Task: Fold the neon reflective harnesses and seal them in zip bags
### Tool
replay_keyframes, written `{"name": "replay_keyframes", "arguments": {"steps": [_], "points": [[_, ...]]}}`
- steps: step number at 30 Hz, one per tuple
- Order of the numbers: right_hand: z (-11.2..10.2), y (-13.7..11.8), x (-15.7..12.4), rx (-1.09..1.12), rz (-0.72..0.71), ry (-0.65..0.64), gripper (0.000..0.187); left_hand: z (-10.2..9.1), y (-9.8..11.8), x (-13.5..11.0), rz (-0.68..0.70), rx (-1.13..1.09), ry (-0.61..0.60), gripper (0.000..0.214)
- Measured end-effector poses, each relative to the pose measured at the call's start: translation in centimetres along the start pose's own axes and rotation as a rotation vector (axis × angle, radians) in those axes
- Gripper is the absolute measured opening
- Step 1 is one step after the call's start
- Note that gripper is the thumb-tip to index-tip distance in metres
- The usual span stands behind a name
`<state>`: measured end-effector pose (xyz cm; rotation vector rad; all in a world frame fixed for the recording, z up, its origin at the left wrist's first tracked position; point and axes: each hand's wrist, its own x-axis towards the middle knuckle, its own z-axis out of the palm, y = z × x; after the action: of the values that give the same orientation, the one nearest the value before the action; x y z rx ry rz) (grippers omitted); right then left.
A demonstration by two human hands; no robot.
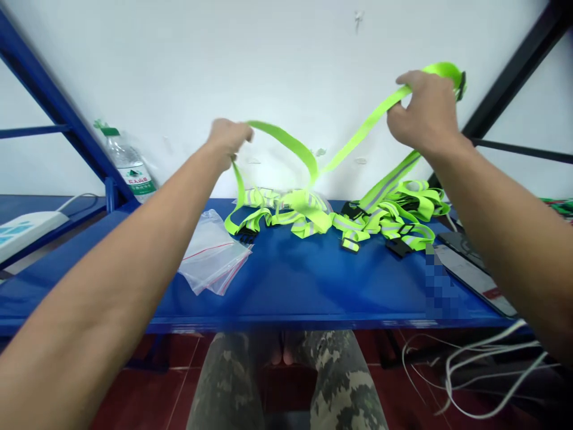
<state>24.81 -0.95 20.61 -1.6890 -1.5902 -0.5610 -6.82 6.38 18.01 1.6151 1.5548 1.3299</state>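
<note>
- While both forearms reach over the blue metal desk (286, 280), a neon-yellow reflective strap (289, 146) rises in a loop above its far edge, held between the hands.
- Left hand (228, 140): fingers curled, pinching the strap.
- Right hand (425, 110): fingers curled around the strap, just beside a black plastic buckle (461, 86) at its end.
- Far edge, centre to right: more tangled reflective straps (340, 221), directly below the lifted loop and joined to it.
- Left of centre: clear zip bags (212, 254), lying flat.
- Far left corner: a plastic water bottle (128, 164), standing upright.
- Right edge: a flat dark device (470, 269), with white cables (492, 370) below the desk.
</note>
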Motion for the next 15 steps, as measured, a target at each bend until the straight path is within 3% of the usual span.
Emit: {"name": "replay_keyframes", "arguments": {"steps": [1, 2, 4, 6, 9, 12, 14, 15], "points": [[-0.1, -0.8, -0.1, 0.024, -0.05, 0.005, 0.053, 0.8, 0.0, -0.7, 0.03, 0.074, -0.087, 0.043], [-0.3, -1.7, -0.3, 0.045, -0.096, 0.011, 0.055, 1.6, 0.2, -1.6, 0.065, 0.139, -0.269, 0.046], [-0.6, -3.5, -0.6, 0.072, -0.17, 0.011, 0.058, 3.1, 0.9, -3.7, 0.11, 0.227, -0.628, 0.064], [-0.9, -5.2, -0.9, 0.088, -0.21, 0.027, 0.059, 4.7, 1.7, -5.8, 0.152, 0.271, -0.837, 0.083], [-0.9, -7.2, -1.1, 0.093, -0.249, 0.05, 0.059, 7.7, 2.3, -8.2, 0.202, 0.263, -0.884, 0.094], [-0.8, -8.7, -1.3, 0.073, -0.294, -0.014, 0.058, 10.3, 2.2, -8.9, 0.255, 0.242, -0.879, 0.074], [-1.1, -9.1, -1.6, 0.076, -0.339, -0.05, 0.053, 11.0, 2.0, -8.0, 0.289, 0.197, -0.783, 0.054], [-1.4, -9.0, -1.8, 0.082, -0.361, -0.053, 0.051, 10.8, 1.9, -7.2, 0.293, 0.137, -0.669, 0.045]]}}
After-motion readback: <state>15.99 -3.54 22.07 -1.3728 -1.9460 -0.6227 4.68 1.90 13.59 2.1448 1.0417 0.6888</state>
